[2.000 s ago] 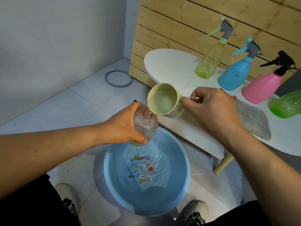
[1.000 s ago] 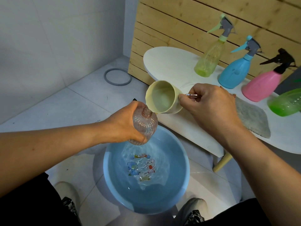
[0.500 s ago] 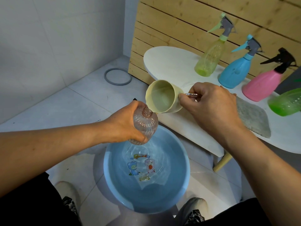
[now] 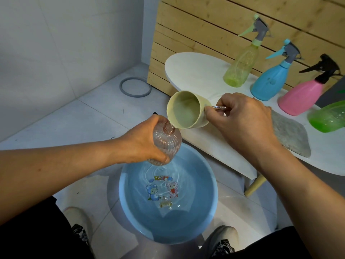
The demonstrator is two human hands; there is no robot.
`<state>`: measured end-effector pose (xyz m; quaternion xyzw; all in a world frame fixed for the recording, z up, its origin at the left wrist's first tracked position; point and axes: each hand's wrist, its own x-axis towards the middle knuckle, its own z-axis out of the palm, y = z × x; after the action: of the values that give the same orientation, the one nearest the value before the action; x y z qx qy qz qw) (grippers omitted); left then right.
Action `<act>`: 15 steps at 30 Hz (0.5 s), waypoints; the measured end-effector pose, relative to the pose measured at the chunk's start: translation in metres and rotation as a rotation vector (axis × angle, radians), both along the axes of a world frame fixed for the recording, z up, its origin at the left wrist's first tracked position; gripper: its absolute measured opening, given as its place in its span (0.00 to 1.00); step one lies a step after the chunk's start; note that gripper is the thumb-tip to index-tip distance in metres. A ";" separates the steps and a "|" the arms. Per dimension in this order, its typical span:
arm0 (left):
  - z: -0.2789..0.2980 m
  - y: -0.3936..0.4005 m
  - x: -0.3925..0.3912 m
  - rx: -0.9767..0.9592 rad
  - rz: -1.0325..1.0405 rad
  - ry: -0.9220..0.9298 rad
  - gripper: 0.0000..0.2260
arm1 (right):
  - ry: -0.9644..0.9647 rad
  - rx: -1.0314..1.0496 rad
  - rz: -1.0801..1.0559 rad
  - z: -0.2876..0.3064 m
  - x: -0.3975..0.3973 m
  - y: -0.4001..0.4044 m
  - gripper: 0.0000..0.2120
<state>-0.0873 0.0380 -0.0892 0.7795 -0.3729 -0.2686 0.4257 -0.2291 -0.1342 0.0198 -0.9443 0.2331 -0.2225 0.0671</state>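
Observation:
My left hand (image 4: 143,142) grips a clear pinkish ribbed bottle (image 4: 167,143), neck up and without a cap, above a blue basin (image 4: 203,208) holding water. My right hand (image 4: 240,118) pinches the metal handle of a cream cup (image 4: 186,112). The cup is tipped on its side, its lip touching the bottle's open neck. A little water lies inside the cup. Cartoon figures show through the water on the basin's bottom.
A white oval table (image 4: 196,75) stands to the right with yellow (image 4: 240,68), blue (image 4: 272,79), pink (image 4: 302,96) and green (image 4: 328,116) spray bottles and a grey cloth (image 4: 291,135). A grey ring (image 4: 135,87) lies on the tiled floor. My shoes flank the basin.
The cup has tipped further toward the bottle's neck and holds less water. Both hands stay in nearly the same place; ripples in the basin have calmed.

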 end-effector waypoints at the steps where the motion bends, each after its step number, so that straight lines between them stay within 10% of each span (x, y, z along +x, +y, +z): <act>1: 0.000 0.000 0.000 0.001 -0.001 0.000 0.46 | 0.000 -0.008 -0.001 0.000 0.000 0.000 0.14; 15: 0.000 0.000 0.000 -0.003 -0.011 -0.005 0.46 | -0.009 -0.053 0.019 0.001 0.001 0.002 0.13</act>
<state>-0.0873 0.0378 -0.0893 0.7775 -0.3785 -0.2682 0.4245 -0.2285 -0.1324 0.0207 -0.9469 0.2178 -0.2321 0.0450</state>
